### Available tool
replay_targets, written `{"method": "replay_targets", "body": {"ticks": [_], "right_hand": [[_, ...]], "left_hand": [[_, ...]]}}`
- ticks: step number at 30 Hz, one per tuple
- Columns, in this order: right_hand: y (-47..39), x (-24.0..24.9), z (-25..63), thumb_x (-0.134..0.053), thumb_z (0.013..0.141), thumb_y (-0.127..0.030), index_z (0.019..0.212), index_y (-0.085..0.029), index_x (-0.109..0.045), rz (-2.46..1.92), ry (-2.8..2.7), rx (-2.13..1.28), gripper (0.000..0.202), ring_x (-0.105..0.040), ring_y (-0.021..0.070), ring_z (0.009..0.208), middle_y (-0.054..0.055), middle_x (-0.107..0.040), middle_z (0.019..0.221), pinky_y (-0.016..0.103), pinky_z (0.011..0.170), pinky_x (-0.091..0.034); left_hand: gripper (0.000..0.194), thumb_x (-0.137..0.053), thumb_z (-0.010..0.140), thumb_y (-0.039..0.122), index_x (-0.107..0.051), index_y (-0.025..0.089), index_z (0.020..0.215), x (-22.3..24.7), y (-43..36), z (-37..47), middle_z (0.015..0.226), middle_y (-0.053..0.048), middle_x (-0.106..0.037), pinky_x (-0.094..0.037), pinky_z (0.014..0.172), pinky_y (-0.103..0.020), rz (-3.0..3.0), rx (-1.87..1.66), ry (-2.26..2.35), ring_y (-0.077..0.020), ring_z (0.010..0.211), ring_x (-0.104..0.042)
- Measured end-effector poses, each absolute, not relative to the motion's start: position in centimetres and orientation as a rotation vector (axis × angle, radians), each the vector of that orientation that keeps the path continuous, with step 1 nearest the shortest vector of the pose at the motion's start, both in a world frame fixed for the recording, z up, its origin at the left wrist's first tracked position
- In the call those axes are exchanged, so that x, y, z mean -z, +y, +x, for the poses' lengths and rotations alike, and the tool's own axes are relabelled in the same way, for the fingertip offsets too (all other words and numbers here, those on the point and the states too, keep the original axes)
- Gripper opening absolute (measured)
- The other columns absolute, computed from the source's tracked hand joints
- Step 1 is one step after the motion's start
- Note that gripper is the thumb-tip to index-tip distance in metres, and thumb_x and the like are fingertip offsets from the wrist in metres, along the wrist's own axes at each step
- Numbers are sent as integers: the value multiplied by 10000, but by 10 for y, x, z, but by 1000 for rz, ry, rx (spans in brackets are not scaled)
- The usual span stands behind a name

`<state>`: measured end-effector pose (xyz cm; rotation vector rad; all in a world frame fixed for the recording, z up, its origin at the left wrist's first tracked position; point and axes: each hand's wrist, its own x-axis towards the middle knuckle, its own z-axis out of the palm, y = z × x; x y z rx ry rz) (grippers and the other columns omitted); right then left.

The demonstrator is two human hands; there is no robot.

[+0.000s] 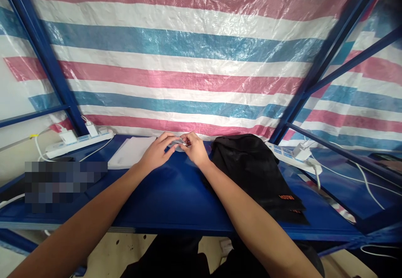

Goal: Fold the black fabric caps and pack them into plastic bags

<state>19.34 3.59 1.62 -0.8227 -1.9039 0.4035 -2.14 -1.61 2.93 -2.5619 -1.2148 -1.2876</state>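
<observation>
Near the back edge of the blue table point(176, 198), my left hand point(161, 149) and my right hand point(195, 147) meet. Between their fingertips is a small translucent, greyish piece point(179, 142), thin and shiny, with a whitish bit on its right side. Fingers cover much of it, so I cannot make out its kind. Both hands are closed, pinching it from either side. White sheets of paper point(128, 151) lie just left of my left hand. To the right of my right hand is a folded black cloth point(248, 169) with orange lettering.
White power strips with plugged-in chargers lie at the left point(80, 143) and right point(293, 156), trailing white cables. Blue metal posts point(301, 93) frame the table. Behind hangs a striped plastic sheet point(176, 68). A blurred-out patch point(63, 186) covers something at the left.
</observation>
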Motion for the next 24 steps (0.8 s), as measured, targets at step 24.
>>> {"method": "replay_targets", "body": {"ticks": [24], "right_hand": [[33,-30,200,-684,1035,-198,1140,-296,-696,-898,-2048,-306,145,-810,277,1008,36,-838,1089,377,959,-590]], "left_hand": [[331,-511,1133,355,-830,271,1153,-24,12,-41,1234,-45,-813,-579,1041,-368,-2491,1235,-1166,-235,1145,-756]]}}
